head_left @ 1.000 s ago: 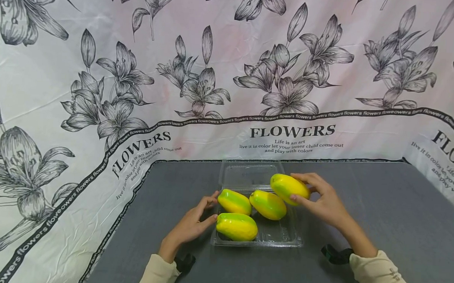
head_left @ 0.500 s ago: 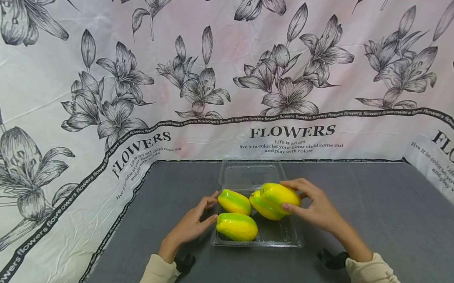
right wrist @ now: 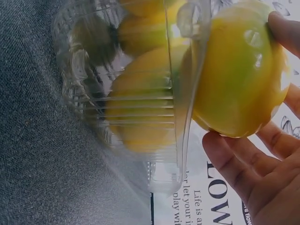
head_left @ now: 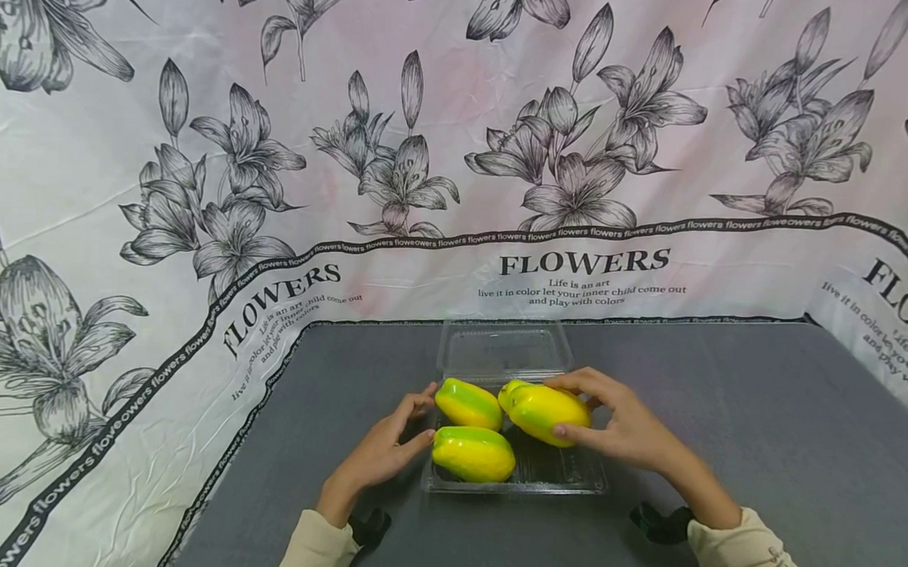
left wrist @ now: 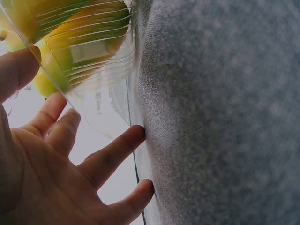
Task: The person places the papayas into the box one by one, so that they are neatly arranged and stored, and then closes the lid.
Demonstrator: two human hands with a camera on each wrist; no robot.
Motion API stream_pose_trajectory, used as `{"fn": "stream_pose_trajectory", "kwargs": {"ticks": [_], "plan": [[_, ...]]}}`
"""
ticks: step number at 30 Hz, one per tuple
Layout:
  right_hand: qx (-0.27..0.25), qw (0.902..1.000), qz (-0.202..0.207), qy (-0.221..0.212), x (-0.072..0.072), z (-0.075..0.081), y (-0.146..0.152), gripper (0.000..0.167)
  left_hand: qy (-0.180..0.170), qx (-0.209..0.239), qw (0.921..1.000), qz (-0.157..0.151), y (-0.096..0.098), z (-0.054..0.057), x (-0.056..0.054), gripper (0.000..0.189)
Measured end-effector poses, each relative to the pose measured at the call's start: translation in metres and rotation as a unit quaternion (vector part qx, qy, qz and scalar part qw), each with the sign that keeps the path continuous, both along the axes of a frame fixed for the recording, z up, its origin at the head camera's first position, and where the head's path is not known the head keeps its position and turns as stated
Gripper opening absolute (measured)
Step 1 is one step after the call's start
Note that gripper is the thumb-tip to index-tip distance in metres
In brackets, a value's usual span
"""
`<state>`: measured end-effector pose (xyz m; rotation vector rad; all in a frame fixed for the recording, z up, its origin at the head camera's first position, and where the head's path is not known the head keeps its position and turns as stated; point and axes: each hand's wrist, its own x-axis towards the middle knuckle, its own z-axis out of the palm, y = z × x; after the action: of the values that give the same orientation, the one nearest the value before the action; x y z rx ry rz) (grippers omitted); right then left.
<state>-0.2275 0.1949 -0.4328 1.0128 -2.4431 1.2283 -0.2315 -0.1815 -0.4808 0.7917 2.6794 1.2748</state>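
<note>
My right hand [head_left: 629,423] grips a yellow-green papaya [head_left: 550,414] between thumb and fingers, over the right half of a clear plastic clamshell container [head_left: 522,489]. In the right wrist view that held papaya [right wrist: 239,70] is above the container's rim. Two more papayas lie inside on the left, a rear papaya [head_left: 468,403] and a front papaya [head_left: 474,455]. Another papaya [head_left: 507,391] is mostly hidden behind the held one. At the container's left side is my left hand [head_left: 381,448]; its thumb and fingertips touch the rim, and in the left wrist view the fingers are spread.
The container's lid [head_left: 504,349] lies folded back toward the rear. A grey cloth [head_left: 779,428] covers the table. White flower-printed fabric [head_left: 581,288] hangs behind and on both sides. A dark wrist device sits under each wrist.
My right hand has moved down and to the left with its papaya, which now covers most of the papaya behind it. The left hand has stayed in place.
</note>
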Motion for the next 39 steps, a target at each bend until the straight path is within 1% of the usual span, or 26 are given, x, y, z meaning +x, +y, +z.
{"fn": "stream_pose_trajectory", "kwargs": {"ticks": [4,12,19,26,33,39], "plan": [[0.01,0.9999,0.006,-0.002,0.001,0.0,-0.002,0.053,-0.002,0.0,1.0,0.002,0.0,0.0,0.0,0.047],[0.02,0.9993,0.024,-0.021,0.005,-0.003,-0.007,0.052,-0.002,-0.001,1.0,0.002,0.0,0.0,0.0,0.046],[0.042,0.9983,0.014,-0.039,0.008,-0.004,-0.011,0.051,0.003,-0.002,1.0,-0.001,0.0,0.0,0.0,0.047],[0.06,0.9977,0.015,-0.03,0.008,-0.004,-0.012,0.049,0.002,-0.002,1.0,0.0,0.0,0.0,0.0,0.047],[0.091,0.9956,0.004,-0.025,0.007,-0.004,-0.011,0.047,0.004,0.001,1.0,-0.003,0.001,0.0,0.0,0.047],[0.097,0.9948,0.021,-0.023,0.006,-0.006,-0.009,0.047,0.006,0.001,1.0,-0.003,0.0,-0.001,0.0,0.047]]}}
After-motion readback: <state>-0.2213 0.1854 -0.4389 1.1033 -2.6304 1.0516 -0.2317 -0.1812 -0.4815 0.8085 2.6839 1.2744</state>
